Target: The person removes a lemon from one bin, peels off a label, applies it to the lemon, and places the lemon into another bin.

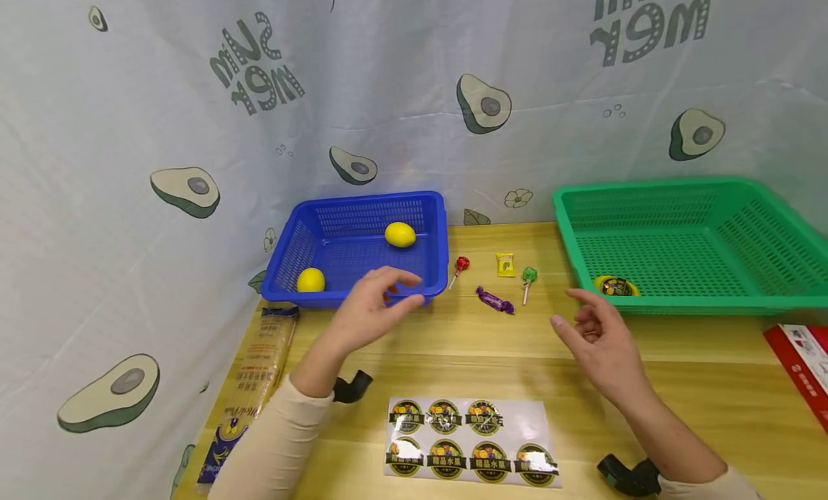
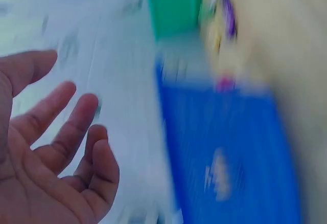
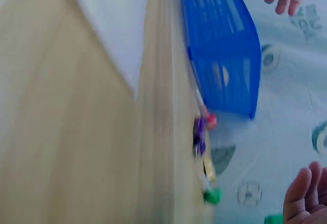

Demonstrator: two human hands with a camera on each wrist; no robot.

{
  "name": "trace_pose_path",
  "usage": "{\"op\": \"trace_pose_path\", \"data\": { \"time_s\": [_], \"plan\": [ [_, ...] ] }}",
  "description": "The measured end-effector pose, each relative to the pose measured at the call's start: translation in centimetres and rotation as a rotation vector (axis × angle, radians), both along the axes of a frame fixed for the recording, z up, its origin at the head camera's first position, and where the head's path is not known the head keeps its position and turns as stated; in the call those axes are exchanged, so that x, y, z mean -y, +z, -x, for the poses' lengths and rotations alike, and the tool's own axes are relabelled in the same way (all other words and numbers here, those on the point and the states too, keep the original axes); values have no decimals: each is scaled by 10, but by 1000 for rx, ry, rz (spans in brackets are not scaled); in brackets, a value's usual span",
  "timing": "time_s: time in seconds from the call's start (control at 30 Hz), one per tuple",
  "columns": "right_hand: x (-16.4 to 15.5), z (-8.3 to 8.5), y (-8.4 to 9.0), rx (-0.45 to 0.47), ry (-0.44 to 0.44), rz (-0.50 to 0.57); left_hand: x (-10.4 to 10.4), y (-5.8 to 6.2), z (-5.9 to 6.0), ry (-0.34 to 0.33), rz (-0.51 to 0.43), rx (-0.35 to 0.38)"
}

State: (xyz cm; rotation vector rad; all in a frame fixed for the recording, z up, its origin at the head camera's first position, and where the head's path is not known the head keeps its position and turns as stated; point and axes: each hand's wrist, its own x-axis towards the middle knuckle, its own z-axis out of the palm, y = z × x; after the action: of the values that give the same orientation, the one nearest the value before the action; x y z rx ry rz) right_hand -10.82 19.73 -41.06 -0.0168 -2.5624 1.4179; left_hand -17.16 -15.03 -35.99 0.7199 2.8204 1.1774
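My left hand [image 1: 370, 312] hovers at the near right side of the blue basket [image 1: 352, 252], fingers loosely bent and holding nothing. Inside that basket lie two yellow lemons, one lemon [image 1: 400, 235] at the back right, the other lemon [image 1: 311, 280] at the front left. On the right, my right hand [image 1: 604, 353] is held in the air just before the green basket [image 1: 679, 299], with nothing in its relaxed fingers. A lemon [image 1: 617, 286] bearing a dark round label rests in that basket's front left corner. The left wrist view is blurred but shows the left palm [image 2: 46, 183] bare.
Between the baskets lie a red lollipop [image 1: 462, 264], a yellow-wrapped candy [image 1: 506, 265], a green lollipop [image 1: 529, 276] and a purple-wrapped candy [image 1: 495, 300]. A sticker sheet [image 1: 522, 414] is in front. A long packet [image 1: 259, 363] lies left, a red box [image 1: 798, 363] right.
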Motion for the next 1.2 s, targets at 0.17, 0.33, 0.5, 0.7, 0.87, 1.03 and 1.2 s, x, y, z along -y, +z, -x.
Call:
{"op": "trace_pose_path", "data": {
  "time_s": [0.17,0.33,0.5,0.7,0.87,1.03,1.2],
  "plan": [
    [38,20,6,23,153,-26,69,23,15,148,126,51],
    [73,47,5,88,257,32,117,34,41,159,350,124],
    [106,76,3,137,320,66,143,35,70,114,431,265],
    [131,105,-4,156,347,21,149,33,95,54,496,400],
    [136,114,-15,201,330,46,144,26,110,26,565,426],
    [139,112,-20,234,322,98,141,18,118,14,600,528],
    [144,111,-23,246,345,115,144,9,121,60,591,659]
  ]
}}
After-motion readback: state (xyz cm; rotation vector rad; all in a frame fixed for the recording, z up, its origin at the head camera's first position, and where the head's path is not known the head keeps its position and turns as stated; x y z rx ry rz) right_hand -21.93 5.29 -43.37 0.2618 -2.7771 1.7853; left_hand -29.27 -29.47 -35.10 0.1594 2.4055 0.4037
